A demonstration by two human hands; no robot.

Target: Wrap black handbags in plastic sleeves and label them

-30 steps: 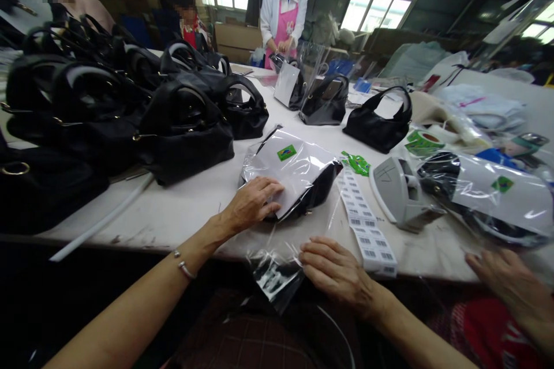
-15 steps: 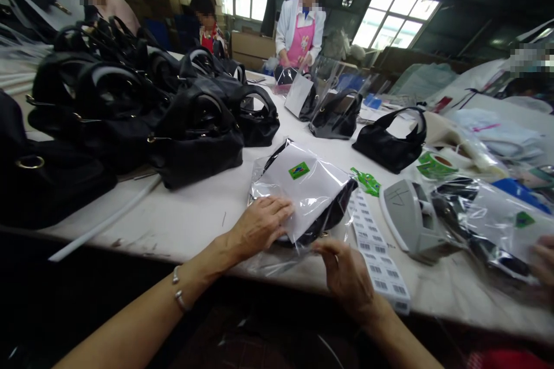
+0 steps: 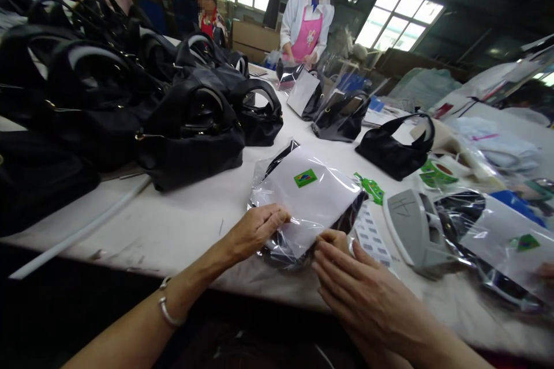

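Note:
A black handbag with a white sheet (image 3: pixel 318 196) and a green label (image 3: pixel 305 177) lies inside a clear plastic bag (image 3: pixel 281 245) near the table's front edge. My left hand (image 3: pixel 259 228), with a silver bracelet at the wrist, pinches the plastic over the bag's near left side. At the near right corner, the curled fingers of my right hand (image 3: pixel 334 237) hold the plastic. Much of that hand is hidden behind a co-worker's hand (image 3: pixel 359 288), which reaches in from the right with fingers stretched out. A strip of barcode stickers (image 3: pixel 374 236) lies beside them.
Black handbags (image 3: pixel 190 135) crowd the left of the table (image 3: pixel 182 219), with a white rod (image 3: pixel 82 228) in front. On the right are a grey tape dispenser (image 3: pixel 411 222), green labels (image 3: pixel 371 189) and another wrapped handbag (image 3: pixel 493 230). A person in a pink apron (image 3: pixel 306 34) stands behind.
A co-worker's hand has come in from the right, over my right hand and wrist. My left hand's fingers have closed into a pinch. My right hand has moved slightly up against the wrapped handbag.

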